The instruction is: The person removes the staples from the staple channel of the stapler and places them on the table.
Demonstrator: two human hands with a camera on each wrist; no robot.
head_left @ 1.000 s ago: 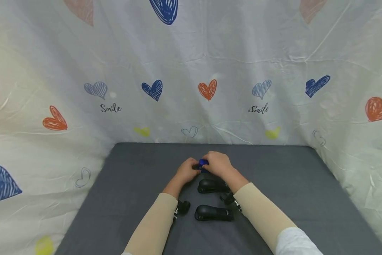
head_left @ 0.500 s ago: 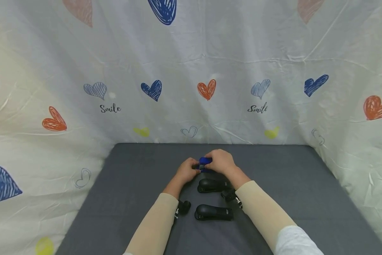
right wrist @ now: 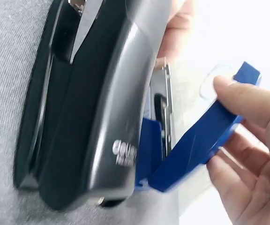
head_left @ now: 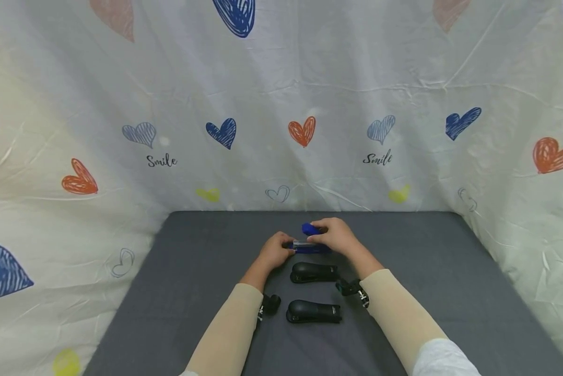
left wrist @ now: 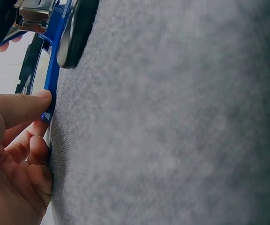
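A blue stapler lies near the far part of the table with its top arm raised from the base. My left hand pinches the left end of the base; the left wrist view has the thumb on the blue base and fingers beneath. My right hand pinches the raised blue top between thumb and fingers, and in the right wrist view that blue top slants away from the metal staple channel. Part of the base is hidden behind a black stapler there.
Two black staplers lie nearer me, one black stapler just in front of the blue one and another black stapler closer still. The grey table ends at a white curtain printed with hearts.
My right hand has moved right and slightly away with the blue top, swinging the stapler open and exposing its metal channel. The left hand stays on the base's end.
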